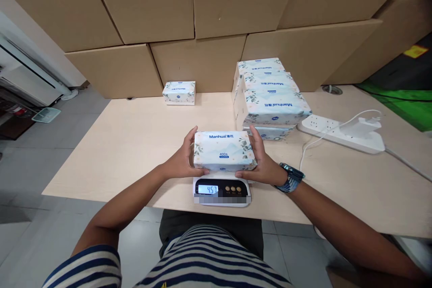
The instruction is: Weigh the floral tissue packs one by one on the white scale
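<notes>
Between my two hands is a tissue pack, white and pale blue with a floral print and "Manhua" lettering facing me. My left hand grips its left end, and my right hand, with a watch on the wrist, grips its right end. Directly beneath the pack is a white digital scale with a lit display that seems to read 4.57. The pack hides the scale's platform, so I cannot tell whether it rests fully there.
Behind my right hand stands a stack of similar tissue packs. A single pack sits at the back left. Cardboard boxes wall off the table's far edge. A white power strip with a plugged-in cable lies on the right.
</notes>
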The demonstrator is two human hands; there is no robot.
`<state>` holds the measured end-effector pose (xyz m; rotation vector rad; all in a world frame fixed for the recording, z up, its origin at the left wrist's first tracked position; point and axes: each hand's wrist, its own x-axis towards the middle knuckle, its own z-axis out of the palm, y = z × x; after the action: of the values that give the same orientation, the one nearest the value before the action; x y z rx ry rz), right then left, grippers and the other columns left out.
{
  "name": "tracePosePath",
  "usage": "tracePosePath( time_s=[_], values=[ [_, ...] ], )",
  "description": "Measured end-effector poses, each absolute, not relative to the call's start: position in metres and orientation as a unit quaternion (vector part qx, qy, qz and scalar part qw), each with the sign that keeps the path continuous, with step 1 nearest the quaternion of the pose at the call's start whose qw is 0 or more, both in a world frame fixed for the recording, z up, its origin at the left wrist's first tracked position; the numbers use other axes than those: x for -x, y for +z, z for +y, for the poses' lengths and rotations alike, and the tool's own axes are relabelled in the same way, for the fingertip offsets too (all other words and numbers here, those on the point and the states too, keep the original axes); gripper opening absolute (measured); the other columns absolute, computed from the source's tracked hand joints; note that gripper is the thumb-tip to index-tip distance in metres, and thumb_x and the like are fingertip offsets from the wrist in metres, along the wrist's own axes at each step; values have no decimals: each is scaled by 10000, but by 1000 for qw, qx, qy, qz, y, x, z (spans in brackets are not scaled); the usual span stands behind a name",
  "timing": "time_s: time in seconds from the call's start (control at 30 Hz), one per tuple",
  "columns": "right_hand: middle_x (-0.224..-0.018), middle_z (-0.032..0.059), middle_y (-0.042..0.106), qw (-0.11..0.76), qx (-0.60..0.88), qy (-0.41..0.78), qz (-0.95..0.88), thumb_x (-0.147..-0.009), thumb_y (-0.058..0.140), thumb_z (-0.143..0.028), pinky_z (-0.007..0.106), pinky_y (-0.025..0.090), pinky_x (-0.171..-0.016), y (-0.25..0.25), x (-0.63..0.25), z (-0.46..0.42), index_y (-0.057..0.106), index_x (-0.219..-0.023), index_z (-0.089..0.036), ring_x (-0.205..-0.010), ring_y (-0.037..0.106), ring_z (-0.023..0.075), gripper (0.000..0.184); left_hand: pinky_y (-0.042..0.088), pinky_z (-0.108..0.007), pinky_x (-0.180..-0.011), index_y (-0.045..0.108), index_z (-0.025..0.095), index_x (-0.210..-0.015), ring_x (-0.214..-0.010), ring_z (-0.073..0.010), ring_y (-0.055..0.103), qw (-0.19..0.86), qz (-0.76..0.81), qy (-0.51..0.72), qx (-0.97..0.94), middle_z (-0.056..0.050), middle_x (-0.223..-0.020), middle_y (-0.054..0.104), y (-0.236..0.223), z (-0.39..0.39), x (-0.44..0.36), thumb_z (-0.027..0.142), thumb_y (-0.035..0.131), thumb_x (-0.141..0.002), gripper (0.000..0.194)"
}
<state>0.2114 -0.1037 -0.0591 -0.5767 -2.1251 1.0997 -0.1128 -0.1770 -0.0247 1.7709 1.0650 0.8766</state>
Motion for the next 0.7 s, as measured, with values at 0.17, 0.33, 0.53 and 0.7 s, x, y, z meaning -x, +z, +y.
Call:
tracePosePath(
  time_s=[0.17, 0.33, 0.53, 0.7],
  values=[
    [-1818, 227, 300, 321, 243, 406, -820, -836, 888, -646, 660, 476, -1287, -52, -210, -109, -301, -1721, -371, -1653, 445, 391, 1508, 239, -683, -1407, -178, 410, -1748, -1718, -465, 272, 435, 438, 356, -702, -197, -1840, 209, -21, -178, 109, 483, 997, -721, 1562],
    [-1759, 221, 413, 340, 253, 412, -807, -826, 900, -642, 643, 507, -1265, -51, -210, -109, -258, -1735, -367, -1597, 526, 381, 1497, 277, -662, -1401, -92, 368, -1763, -1695, -464, 322, 446, 448, 359, -687, -202, -1823, 248, -18, -177, 105, 502, 988, -716, 1510],
    [-1773, 209, 404, 347, 261, 363, -825, -784, 925, -656, 714, 434, -1294, -44, -203, -107, -147, -1765, -369, -1604, 501, 435, 1480, 252, -691, -1402, -17, 273, -1780, -1702, -493, 276, 364, 481, 335, -724, -230, -1813, 272, 10, -186, 111, 601, 965, -712, 1487],
    [-1864, 156, 227, 351, 241, 230, -875, -756, 913, -730, 719, 331, -1351, 22, -180, -99, -125, -1774, -374, -1696, 325, 467, 1496, 193, -682, -1420, 88, 295, -1784, -1731, -498, 207, 187, 430, 355, -809, -153, -1869, 209, 83, -200, 137, 636, 938, -766, 1369]
  ],
)
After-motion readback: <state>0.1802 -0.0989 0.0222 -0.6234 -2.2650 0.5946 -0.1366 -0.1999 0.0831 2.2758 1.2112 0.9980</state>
